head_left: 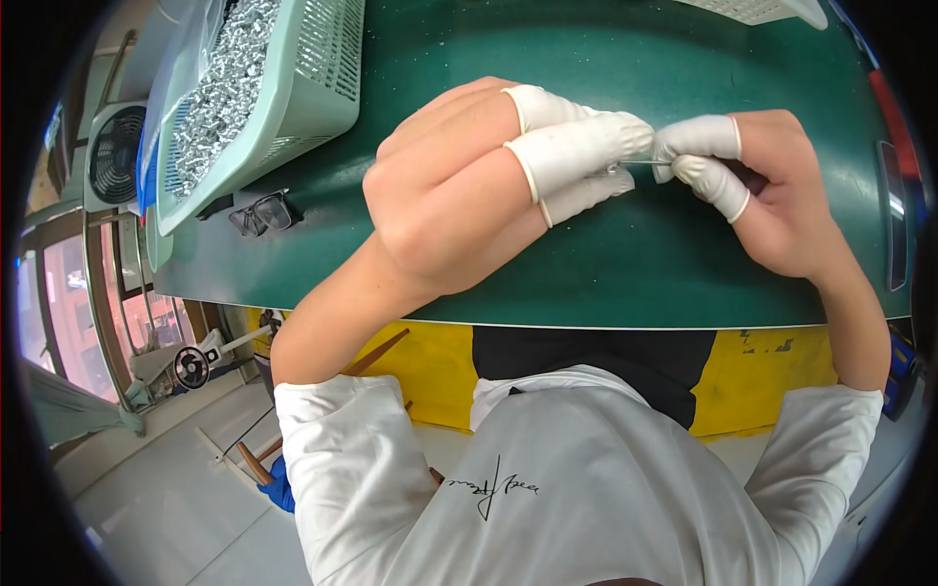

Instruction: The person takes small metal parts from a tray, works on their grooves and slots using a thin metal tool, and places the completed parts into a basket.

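My left hand (464,186), with white finger cots over its fingertips, is closed in a pinch above the green tabletop (528,283). A small shiny metal part lies mostly hidden in its fingertips. Opposite it, my right hand (772,181) also wears white cots and pinches a thin metal rod (641,162) between thumb and forefinger. The rod bridges the short gap between both hands and meets the left fingertips. Whether it goes into the small part cannot be made out.
At the left stands a pale green plastic basket (327,68) heaped with small silvery metal parts (230,78). Dark-framed glasses (264,215) lie beside it. A phone (893,215) rests near the right edge, and another light basket (757,8) shows at the far edge.
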Demonstrator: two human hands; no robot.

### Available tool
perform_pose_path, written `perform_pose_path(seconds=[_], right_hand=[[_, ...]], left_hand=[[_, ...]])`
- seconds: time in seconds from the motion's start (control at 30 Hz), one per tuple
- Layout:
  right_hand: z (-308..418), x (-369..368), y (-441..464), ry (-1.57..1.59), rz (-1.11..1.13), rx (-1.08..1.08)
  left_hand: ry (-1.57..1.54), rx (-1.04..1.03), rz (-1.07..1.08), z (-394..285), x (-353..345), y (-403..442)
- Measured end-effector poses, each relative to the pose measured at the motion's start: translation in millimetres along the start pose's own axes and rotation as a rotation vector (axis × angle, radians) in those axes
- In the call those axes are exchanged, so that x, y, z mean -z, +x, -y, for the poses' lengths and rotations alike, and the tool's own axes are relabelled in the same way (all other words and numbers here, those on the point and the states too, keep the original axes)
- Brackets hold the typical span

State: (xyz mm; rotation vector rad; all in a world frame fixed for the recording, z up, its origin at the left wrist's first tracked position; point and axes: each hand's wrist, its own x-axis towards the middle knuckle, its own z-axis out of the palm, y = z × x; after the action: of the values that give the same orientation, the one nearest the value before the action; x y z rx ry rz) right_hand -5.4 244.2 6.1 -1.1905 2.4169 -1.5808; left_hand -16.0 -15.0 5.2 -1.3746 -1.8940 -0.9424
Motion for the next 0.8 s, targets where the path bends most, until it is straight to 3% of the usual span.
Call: perform_pose_path(seconds=[0.17,0.37,0.6,0.8], right_hand=[[0.8,-11.7,3.8,-0.164,0.034,0.063],[10.3,-16.8,-5.3,-0.14,-0.05,0.099],[9.7,-21.4,-2.4,-0.175,-0.042,0.004],[12.6,-19.2,-4.0,-0.058,0.019,-0.068]], left_hand=[[0.004,-0.077,-0.05,4.4,-9.9,0.0],[-0.006,-0.066,-0.083,0.9,-15.8,-1.4],[-0.03,0.15,-0.027,-7.5,-11.8,2.4],[-0.167,0.083,0.017,-2.4,-11.9,4.9]])
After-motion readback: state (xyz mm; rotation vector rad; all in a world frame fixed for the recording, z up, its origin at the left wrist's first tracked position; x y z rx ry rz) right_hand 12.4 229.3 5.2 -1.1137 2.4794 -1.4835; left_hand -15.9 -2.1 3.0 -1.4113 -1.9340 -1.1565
